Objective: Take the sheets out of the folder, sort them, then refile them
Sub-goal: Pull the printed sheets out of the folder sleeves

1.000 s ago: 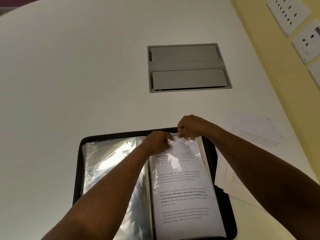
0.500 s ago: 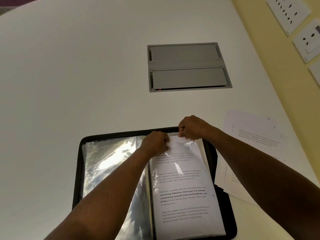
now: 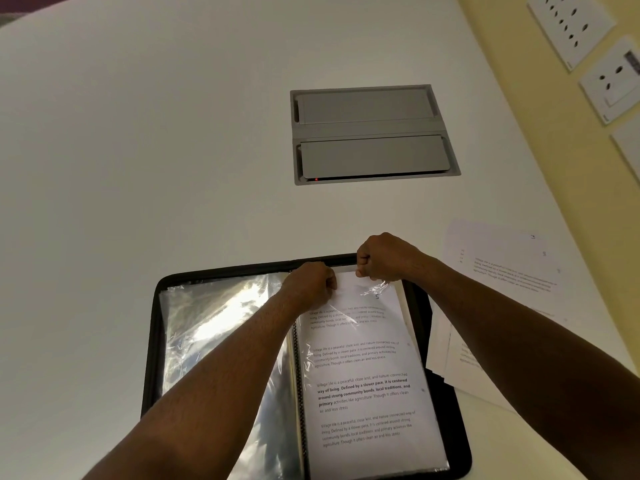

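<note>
A: Going left to right, what was each hand doing?

B: The left hand (image 3: 311, 284) had its fingers (image 3: 330, 282) curled, pinching the top left edge of the sleeve (image 3: 367, 382) at the folder (image 3: 154, 341) spine. The right hand (image 3: 384, 258) was clenched around the top edge just beside it, gripping the sheet (image 3: 363, 393) or the sleeve's lip; I couldn't tell which.

A: And where was the sheet?

B: Below both sets of fingers, lying in the sleeve on the folder's right half, its top edge at the fingers.

A: What could have gone wrong?

B: I'd judge the thin plastic, puckered just below the right fingers, could bunch or cling and drag on the paper, creasing or tearing it. If the left fingers slipped, the whole sleeve might lift with the sheet. A skewed pull could jam a corner in the sleeve.

A: Anything else around?

B: Left of the left fingers lay empty glossy sleeves (image 3: 221, 341). Beyond the fingers, a grey hatch (image 3: 374, 133) sat flush in the table (image 3: 138, 133), well apart. Right of the right fingers, loose sheets (image 3: 502, 265) lay on the table, some tucked under the right forearm and touching the folder's edge. That forearm crossed over them, so it stood between the hand and the pile. Wall sockets (image 3: 571, 26) were far right.
</note>
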